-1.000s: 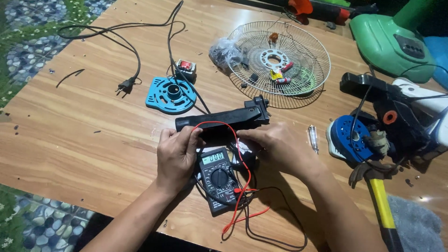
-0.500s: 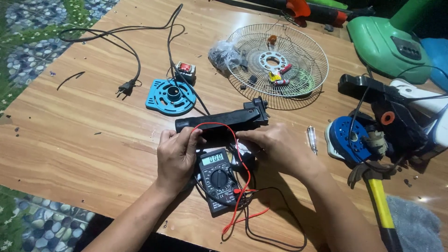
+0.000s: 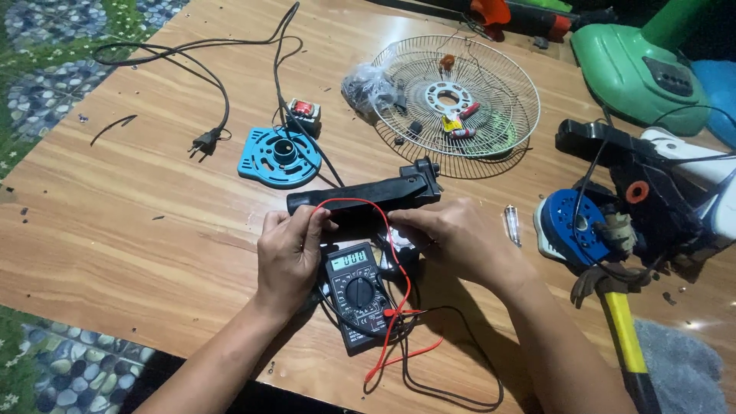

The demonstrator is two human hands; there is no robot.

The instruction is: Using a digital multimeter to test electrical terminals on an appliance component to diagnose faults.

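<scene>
Both hands pinch probe leads, left hand (image 3: 290, 257) and right hand (image 3: 460, 241), against the black housing (image 3: 360, 195), its long axis lying left-right, knobbed end pointing right.

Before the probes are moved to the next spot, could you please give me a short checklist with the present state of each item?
1. Digital multimeter lies flat on the wooden table, display lit and facing up: ok.
2. Red test lead is pinched in the left hand and arcs over the black plastic housing: ok.
3. Right hand rests beside the housing; whatever it holds is hidden under the fingers: cannot tell.
4. Power plug lies loose on the table, in no socket: ok.
5. Leads lie tangled below the meter: not ok.
6. Yellow-handled hammer lies close by the right forearm: not ok.
</scene>
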